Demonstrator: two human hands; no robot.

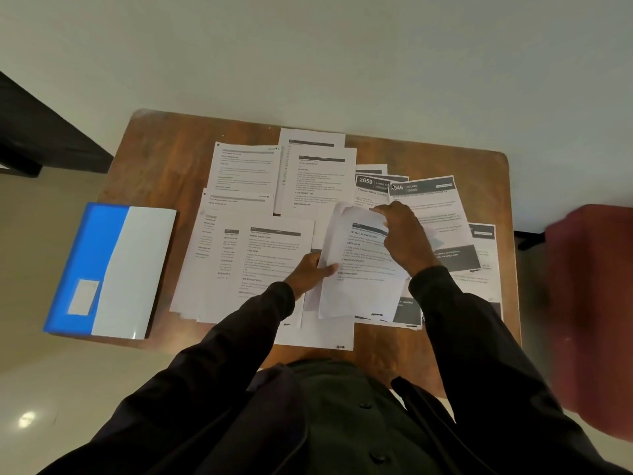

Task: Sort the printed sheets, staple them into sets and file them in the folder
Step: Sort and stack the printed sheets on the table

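Several printed sheets (270, 255) lie spread and overlapping across a small wooden table (161, 159). Both hands hold a thin set of sheets (359, 286) lifted slightly above the pile at the middle. My left hand (310, 272) pinches its left edge, thumb on top. My right hand (406, 234) grips its top edge, where the paper curls up. Sheets with dark header bands (428, 192) lie at the right. A blue and white folder (113, 269) lies closed at the table's left edge. No stapler is in view.
A white wall rises behind the table. At the right edge stands a blurred dark red object (592, 303). Dark furniture (41, 132) sits at the far left. Pale floor (51, 389) shows below the folder.
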